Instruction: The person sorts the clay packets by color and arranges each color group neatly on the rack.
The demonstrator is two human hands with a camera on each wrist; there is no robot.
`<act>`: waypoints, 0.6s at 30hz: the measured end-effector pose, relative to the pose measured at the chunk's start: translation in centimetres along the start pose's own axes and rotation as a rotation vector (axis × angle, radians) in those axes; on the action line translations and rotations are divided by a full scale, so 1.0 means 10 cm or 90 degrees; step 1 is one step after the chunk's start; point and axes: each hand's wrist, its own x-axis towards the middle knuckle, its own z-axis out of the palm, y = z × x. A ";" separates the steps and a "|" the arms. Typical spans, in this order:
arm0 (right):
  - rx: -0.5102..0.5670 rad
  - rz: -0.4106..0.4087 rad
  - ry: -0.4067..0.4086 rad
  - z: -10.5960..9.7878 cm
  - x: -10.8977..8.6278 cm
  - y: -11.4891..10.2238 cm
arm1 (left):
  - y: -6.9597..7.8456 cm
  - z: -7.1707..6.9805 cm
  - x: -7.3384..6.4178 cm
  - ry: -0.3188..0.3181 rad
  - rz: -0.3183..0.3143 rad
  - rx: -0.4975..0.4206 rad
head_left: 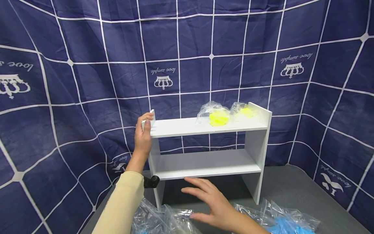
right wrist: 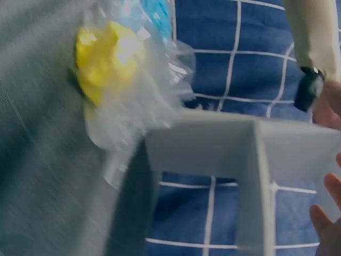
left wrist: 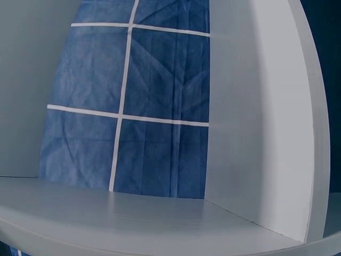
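A white two-tier shelf (head_left: 204, 164) stands upright on the grey surface. At its upper left corner, my left hand (head_left: 143, 135) grips the top of the side panel, thumb in front and fingers over the edge. The left wrist view has the shelf's boards (left wrist: 240, 128) close up but not the hand. In front of the lower tier hovers my right hand (head_left: 216, 201), fingers spread and holding nothing. Its fingertips (right wrist: 333, 186) show at the edge of the right wrist view. On the top board sit two clear bags with yellow contents, one nearer the middle (head_left: 219, 117), one at the right end (head_left: 245, 113).
Clear plastic bags with blue contents (head_left: 286, 224) lie at the front right of the grey surface (head_left: 306, 188). More clear bags (head_left: 163, 217) lie at the front left, one with yellow contents (right wrist: 109, 58). A blue gridded cloth (head_left: 193, 42) hangs behind and along both sides.
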 end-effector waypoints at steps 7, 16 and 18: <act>0.180 0.039 -0.165 0.22 -0.21 -0.02 | 0.01 0.00 0.02 0.000 0.003 -0.002; 0.203 0.034 -0.325 0.64 -0.44 0.09 | 0.09 0.02 0.02 -0.001 -0.009 0.010; 0.204 0.034 -0.341 0.71 -0.46 0.11 | 0.19 0.02 0.01 0.000 -0.014 0.010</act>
